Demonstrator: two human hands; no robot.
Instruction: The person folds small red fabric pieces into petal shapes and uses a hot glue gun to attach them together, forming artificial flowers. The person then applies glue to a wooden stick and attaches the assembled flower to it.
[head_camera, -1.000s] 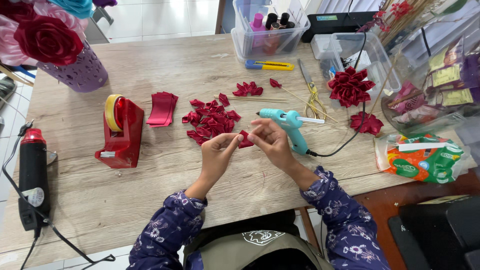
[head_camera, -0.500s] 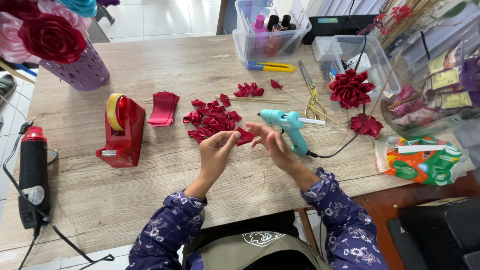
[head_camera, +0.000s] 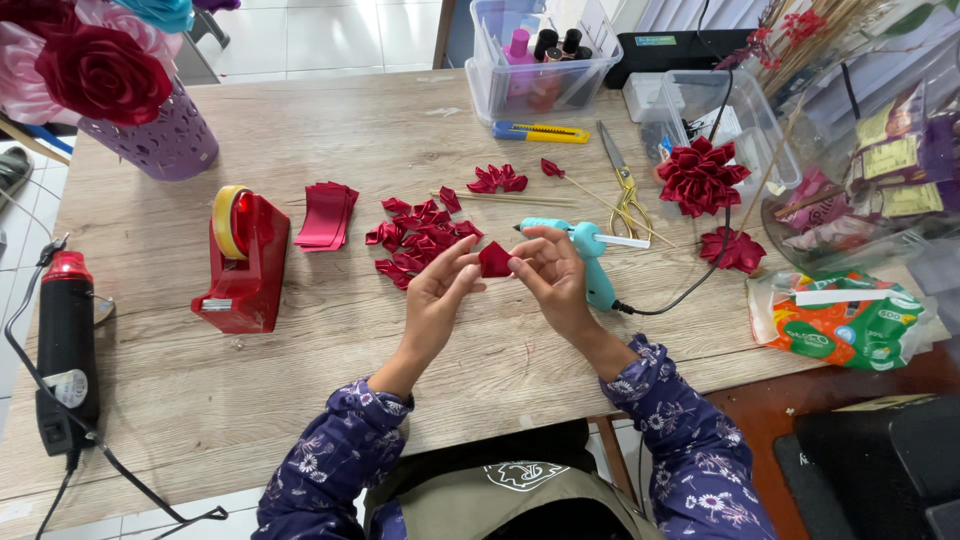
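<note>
Both hands meet over the middle of the wooden table (head_camera: 330, 130). My left hand (head_camera: 438, 295) and my right hand (head_camera: 553, 278) pinch one small folded red ribbon petal (head_camera: 494, 260) between their fingertips. Just behind it lies a pile of several folded red petals (head_camera: 420, 238). A teal glue gun (head_camera: 588, 255) rests on the table right behind my right hand, its black cord trailing to the right. A stack of flat red ribbon pieces (head_camera: 326, 215) sits further left.
A red tape dispenser (head_camera: 245, 262) stands left of the petals. A black heat gun (head_camera: 65, 350) lies at the left edge. Finished red ribbon flowers (head_camera: 702, 176), scissors (head_camera: 625, 185), a yellow-blue cutter (head_camera: 540, 132), wooden sticks and clear plastic boxes (head_camera: 540, 70) fill the back right. A purple vase (head_camera: 160, 135) stands back left.
My hands have lifted slightly and turned the red petal between the fingertips. The fingers have shifted their hold on it. Everything on the table has stayed put.
</note>
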